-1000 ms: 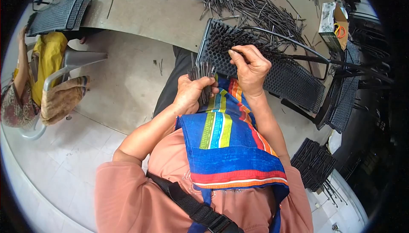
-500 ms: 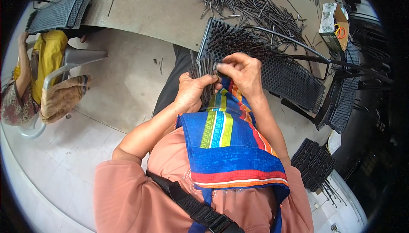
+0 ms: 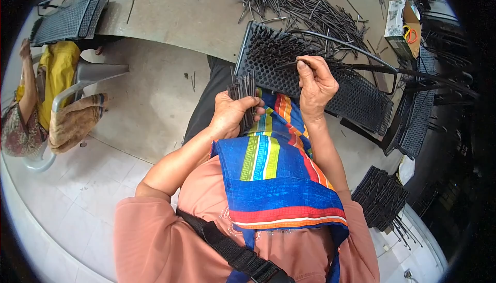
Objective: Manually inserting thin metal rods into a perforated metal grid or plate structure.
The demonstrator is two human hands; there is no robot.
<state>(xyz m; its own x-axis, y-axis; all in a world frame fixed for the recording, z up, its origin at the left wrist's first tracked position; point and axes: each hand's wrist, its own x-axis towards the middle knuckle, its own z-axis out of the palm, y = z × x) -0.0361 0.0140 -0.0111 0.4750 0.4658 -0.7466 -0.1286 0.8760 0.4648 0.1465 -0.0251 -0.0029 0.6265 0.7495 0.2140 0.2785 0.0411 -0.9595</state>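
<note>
My left hand (image 3: pixel 235 111) is closed round a bundle of thin dark sticks (image 3: pixel 247 89), held upright over my lap. My right hand (image 3: pixel 316 84) is raised to the right of it, thumb and fingers pinching a single dark stick (image 3: pixel 285 66) that points left. Just beyond the right hand lies a black perforated rack (image 3: pixel 351 97), slanting down to the right. Many short dark sticks (image 3: pixel 274 48) stand in the holes of its upper left part, while the lower right part shows bare holes. A wire handle (image 3: pixel 351 49) arches along its far side.
A large pile of loose dark sticks (image 3: pixel 299 4) covers the far table (image 3: pixel 170 17). At the right stand an open box (image 3: pixel 400 29) holding orange-handled scissors (image 3: pixel 411 35) and another perforated rack (image 3: pixel 417 107). A person (image 3: pixel 26 107) sits at the left by a grey chair (image 3: pixel 98 71) and a second rack (image 3: pixel 67 22).
My right hand has moved away from the bundle, to the right and over the rack, with one stick in its pinch. The left hand stays nearly in place with the bundle.
</note>
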